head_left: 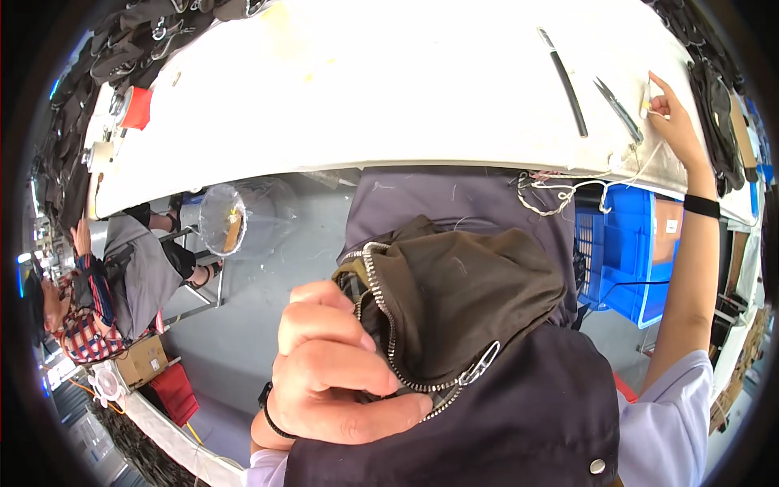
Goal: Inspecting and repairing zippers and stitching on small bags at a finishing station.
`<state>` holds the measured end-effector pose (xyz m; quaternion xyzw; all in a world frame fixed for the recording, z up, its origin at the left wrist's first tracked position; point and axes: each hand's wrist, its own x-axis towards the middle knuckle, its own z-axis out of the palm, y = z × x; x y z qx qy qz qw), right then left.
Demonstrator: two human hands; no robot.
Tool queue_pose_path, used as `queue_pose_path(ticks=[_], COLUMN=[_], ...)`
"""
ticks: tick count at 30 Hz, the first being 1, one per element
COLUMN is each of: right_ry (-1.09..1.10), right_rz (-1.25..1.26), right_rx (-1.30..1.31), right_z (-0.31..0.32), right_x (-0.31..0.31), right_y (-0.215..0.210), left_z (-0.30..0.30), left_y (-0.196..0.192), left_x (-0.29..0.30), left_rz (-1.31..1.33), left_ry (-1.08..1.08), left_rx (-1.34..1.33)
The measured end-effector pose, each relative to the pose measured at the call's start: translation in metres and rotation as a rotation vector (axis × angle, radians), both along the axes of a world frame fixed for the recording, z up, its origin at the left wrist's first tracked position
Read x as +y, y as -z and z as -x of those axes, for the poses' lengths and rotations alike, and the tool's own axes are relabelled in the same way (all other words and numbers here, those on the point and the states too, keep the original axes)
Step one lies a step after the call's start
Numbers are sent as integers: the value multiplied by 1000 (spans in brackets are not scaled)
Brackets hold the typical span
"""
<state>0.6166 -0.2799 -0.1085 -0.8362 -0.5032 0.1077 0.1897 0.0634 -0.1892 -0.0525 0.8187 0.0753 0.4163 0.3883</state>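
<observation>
Pinching bag (479,284) at its zip (392,341), left hand (333,365) risks jamming teeth if fabric bunches; right hand (675,120), right of snips (619,111), grip unclear.

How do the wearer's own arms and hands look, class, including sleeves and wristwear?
Pale lavender fabric sleeves show on both arms; the right one ends near the elbow. The left hand and right hand are ungloved. A wide, plain black band circles the right wrist; a thin black cord-like band rings the left, beside a small dark item too unclear to identify.
</observation>
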Motion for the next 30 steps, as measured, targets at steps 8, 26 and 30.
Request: queue_pose_path(ticks=[8, 26, 30], right_ry=[9, -1127, -1026], right_rz=[-161, -250, -301], right_rx=[-27, 450, 494], right_z=[32, 308, 318], right_x=[-20, 31, 24], right_y=[-40, -79, -69], left_z=[-8, -7, 0], left_y=[7, 10, 10], left_x=[4, -5, -7], left_rz=[15, 62, 10], left_ry=[21, -75, -136], left_rx=[-18, 56, 109])
